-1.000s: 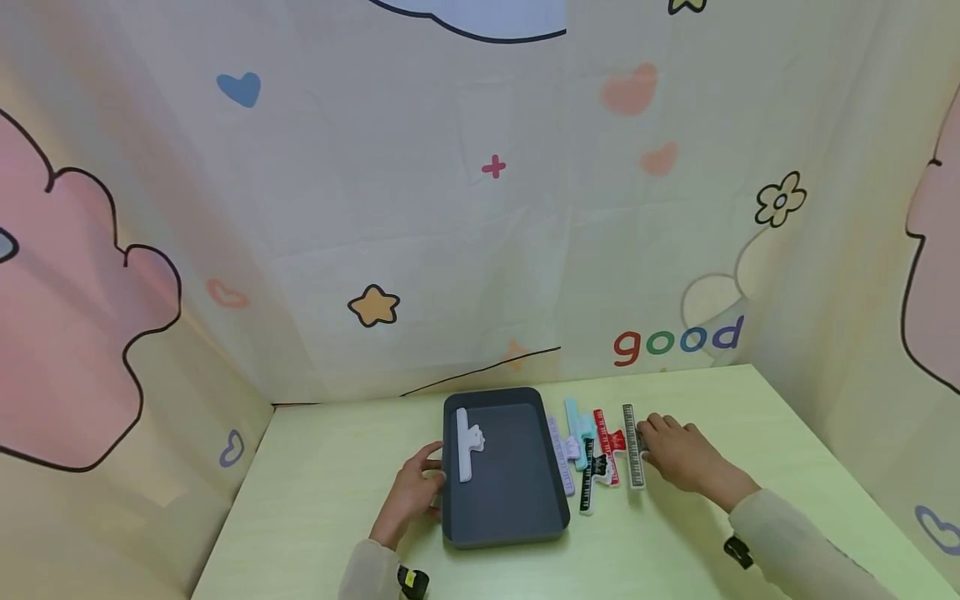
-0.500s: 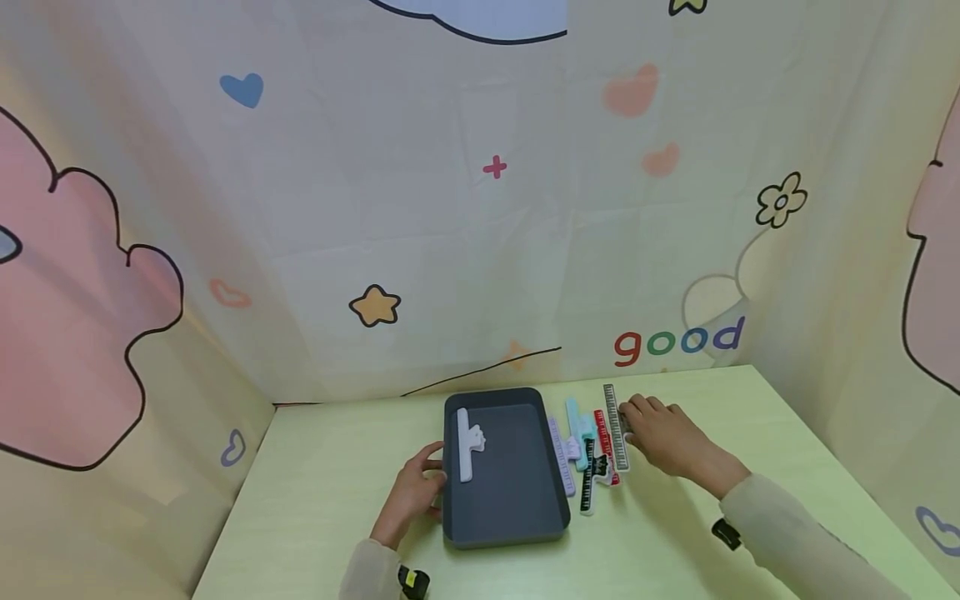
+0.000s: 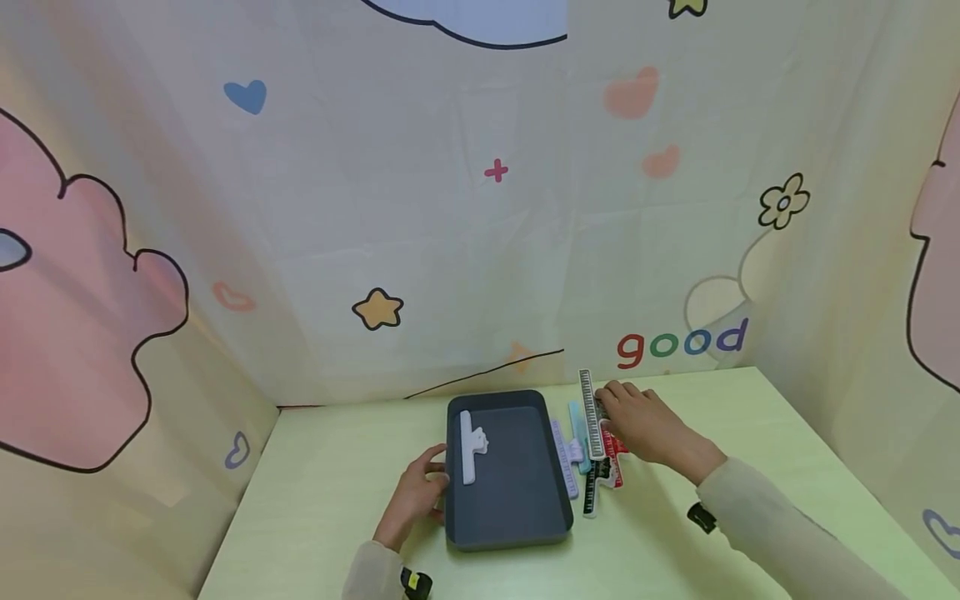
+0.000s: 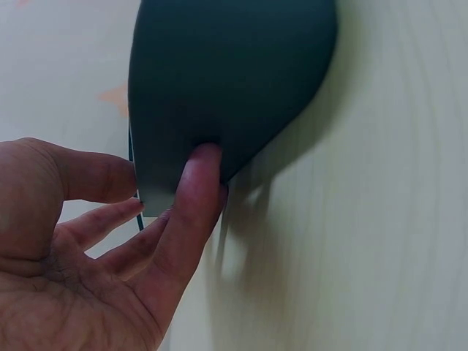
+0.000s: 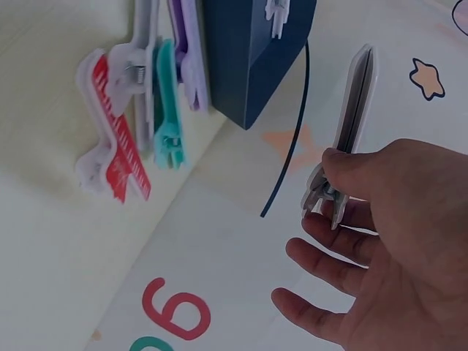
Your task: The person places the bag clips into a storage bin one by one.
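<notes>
Where the left forearm comes up from the near table edge, left hand [image 3: 414, 500] set against the left wall of the dark tray [image 3: 510, 533]: fingers nearly straight, thumb [image 4: 191, 191] pressed flat on the outer wall, the other fingers spread loosely beside it, nothing gripped. Inside the tray, near its left wall, a white clip [image 3: 468, 442] lying lengthwise. Tray standing on the pale green table [image 3: 315, 483], roughly central.

Just right of the tray, a row of clips flat on the table: lilac clip [image 3: 564, 454] closest to the wall, teal clip [image 3: 579, 425] next, then black clip [image 3: 591, 492] and red clip [image 3: 613, 460], all packed close together.

Above that row, right hand [image 3: 637, 421] reaching in from the right, sleeve sloping down toward the lower right corner, wrist raised off the table. Thumb and forefinger pinching the handle end of a grey clip [image 5: 351, 124], its long barred jaw pointing away toward the back wall; remaining fingers [image 5: 329, 259] extended and fanned below, holding nothing. Grey clip lifted clear of the table, hanging over the teal and red clips, close to the tray's right wall.
</notes>
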The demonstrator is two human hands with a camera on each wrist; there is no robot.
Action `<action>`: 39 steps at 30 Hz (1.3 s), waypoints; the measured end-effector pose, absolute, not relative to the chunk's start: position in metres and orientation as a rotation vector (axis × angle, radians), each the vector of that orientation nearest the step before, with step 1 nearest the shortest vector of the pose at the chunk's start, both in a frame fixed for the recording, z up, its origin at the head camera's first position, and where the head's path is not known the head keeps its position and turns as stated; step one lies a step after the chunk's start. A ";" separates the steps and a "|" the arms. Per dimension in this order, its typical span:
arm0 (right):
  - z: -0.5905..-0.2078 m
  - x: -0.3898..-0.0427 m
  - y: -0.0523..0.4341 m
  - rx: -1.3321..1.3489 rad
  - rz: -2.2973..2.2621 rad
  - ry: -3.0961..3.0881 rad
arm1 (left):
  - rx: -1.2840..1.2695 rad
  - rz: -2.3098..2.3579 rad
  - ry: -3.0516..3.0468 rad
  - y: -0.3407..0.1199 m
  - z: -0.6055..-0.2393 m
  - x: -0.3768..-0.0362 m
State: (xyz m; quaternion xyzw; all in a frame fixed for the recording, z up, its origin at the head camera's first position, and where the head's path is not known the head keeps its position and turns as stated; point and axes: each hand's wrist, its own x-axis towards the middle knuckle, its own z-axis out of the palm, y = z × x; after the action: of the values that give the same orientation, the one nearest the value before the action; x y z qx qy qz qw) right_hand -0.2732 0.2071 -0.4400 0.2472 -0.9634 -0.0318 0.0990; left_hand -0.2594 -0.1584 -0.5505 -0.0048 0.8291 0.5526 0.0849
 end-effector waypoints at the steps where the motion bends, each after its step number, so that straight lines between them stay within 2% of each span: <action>1: -0.439 -0.274 0.204 0.732 -0.084 -2.854 | -0.009 1.647 2.477 -0.159 -0.551 -0.259; 20: -0.440 -0.298 0.157 0.779 0.017 -2.862 | 0.022 1.655 2.484 -0.157 -0.554 -0.259; 39: -0.462 -0.315 0.113 0.811 0.099 -2.934 | 0.009 1.645 2.491 -0.157 -0.553 -0.258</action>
State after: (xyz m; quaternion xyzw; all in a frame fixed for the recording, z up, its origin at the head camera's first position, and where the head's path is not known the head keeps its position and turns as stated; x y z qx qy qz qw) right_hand -0.3152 0.1129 -0.4620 0.2659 -0.9622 0.0325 0.0482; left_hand -0.2579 -0.1569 -0.5527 0.0030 0.8319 0.5494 0.0780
